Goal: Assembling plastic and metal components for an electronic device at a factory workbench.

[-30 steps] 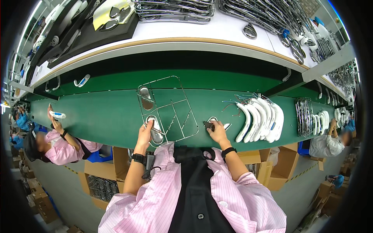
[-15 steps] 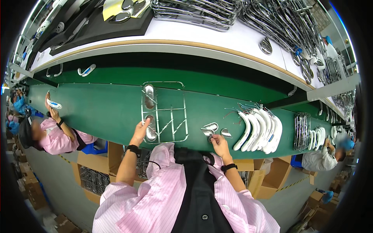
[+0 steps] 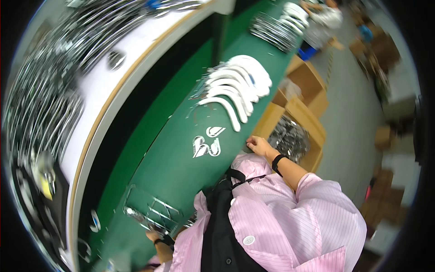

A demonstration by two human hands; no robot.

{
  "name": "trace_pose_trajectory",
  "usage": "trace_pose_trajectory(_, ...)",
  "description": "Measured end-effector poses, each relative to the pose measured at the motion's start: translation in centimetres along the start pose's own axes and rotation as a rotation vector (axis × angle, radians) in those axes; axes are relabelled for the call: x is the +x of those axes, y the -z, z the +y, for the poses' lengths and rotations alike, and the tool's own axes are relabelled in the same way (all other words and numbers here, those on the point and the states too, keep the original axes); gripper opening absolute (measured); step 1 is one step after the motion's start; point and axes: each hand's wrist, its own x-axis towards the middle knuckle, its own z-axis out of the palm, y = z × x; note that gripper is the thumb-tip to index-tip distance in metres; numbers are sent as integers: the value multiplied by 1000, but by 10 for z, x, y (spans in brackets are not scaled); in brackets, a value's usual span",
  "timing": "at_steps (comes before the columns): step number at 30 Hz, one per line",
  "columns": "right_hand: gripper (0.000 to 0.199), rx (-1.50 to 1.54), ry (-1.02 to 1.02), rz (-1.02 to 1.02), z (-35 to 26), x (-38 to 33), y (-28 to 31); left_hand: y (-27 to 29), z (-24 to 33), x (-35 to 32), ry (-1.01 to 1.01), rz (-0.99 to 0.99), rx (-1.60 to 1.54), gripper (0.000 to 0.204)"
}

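Fingers of the right hand (image 3: pixel 259 146) curl loosely at the near edge of the green tabletop (image 3: pixel 181 163), resting against its rim beside a cardboard box of metal parts (image 3: pixel 290 136); they pinch nothing that can be made out. Fingers of the left hand (image 3: pixel 154 235) sit at the corner of a wire rack (image 3: pixel 152 211), touching its frame, though how far they are spread cannot be told because the sleeve and blur hide them.

Green tabletop runs diagonally through the view, with a white shelf (image 3: pixel 118 86) behind it crowded with blurred metal racks. On the green surface, a fanned row of white curved pieces (image 3: pixel 235 88) lies well beyond the right hand. Nearer, a small cluster of white leaf-shaped pieces (image 3: pixel 208 144) lies on the tabletop, close to the right hand but apart from it. A black wristband (image 3: pixel 277 162) circles the right wrist. Another person (image 3: pixel 324 16) stands at the far end.
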Motion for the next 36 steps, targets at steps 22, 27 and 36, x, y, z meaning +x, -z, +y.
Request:
trace_pose_trajectory(22,45,331,-793,225,343,-234,3,142,622,-74,-974,-437,-276,42)
trace_pose_trajectory(27,48,195,-748,118,403,-168,81,114,633,-100,-791,-318,61,50)
trace_pose_trajectory(36,65,-388,-499,586,575,-3,191,78,583,-293,-225,-811,-332,29)
